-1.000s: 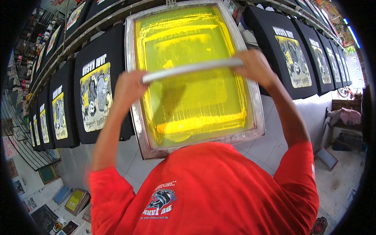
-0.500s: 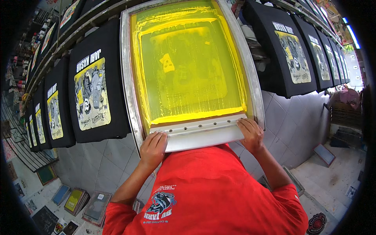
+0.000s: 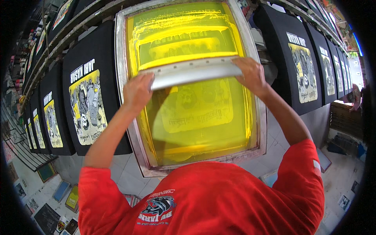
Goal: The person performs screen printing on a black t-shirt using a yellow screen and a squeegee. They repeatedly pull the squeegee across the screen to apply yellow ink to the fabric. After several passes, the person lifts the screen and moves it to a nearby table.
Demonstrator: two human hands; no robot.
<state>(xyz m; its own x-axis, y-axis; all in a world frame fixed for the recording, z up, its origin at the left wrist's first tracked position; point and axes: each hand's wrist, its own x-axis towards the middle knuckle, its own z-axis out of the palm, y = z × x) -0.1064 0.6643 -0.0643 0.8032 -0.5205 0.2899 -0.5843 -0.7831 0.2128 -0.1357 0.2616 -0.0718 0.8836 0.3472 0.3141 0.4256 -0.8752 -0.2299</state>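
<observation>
A screen-printing frame with a pale metal rim (image 3: 259,125) lies in front of me, its mesh (image 3: 186,131) smeared with bright yellow ink and a faint printed design showing through. A long silver squeegee (image 3: 194,72) crosses the upper middle of the mesh, with a band of ink along its far edge. My left hand (image 3: 138,89) grips the squeegee's left end and my right hand (image 3: 250,74) grips its right end, both with fingers wrapped on it. My red-shirted body (image 3: 199,192) is below the frame's near edge.
Rows of black shirts with printed pictures flank the screen on boards, at left (image 3: 92,51) and right (image 3: 276,31), along wooden rails. A tiled floor (image 3: 274,137) shows below, with small frames (image 3: 61,190) and a black wire rack (image 3: 17,141) at lower left. A wooden crate (image 3: 344,119) stands at right.
The squeegee went from mid-screen down to the near edge, and now is back up at the upper middle, both hands moving with it. The ink band at the near end has moved up with it.
</observation>
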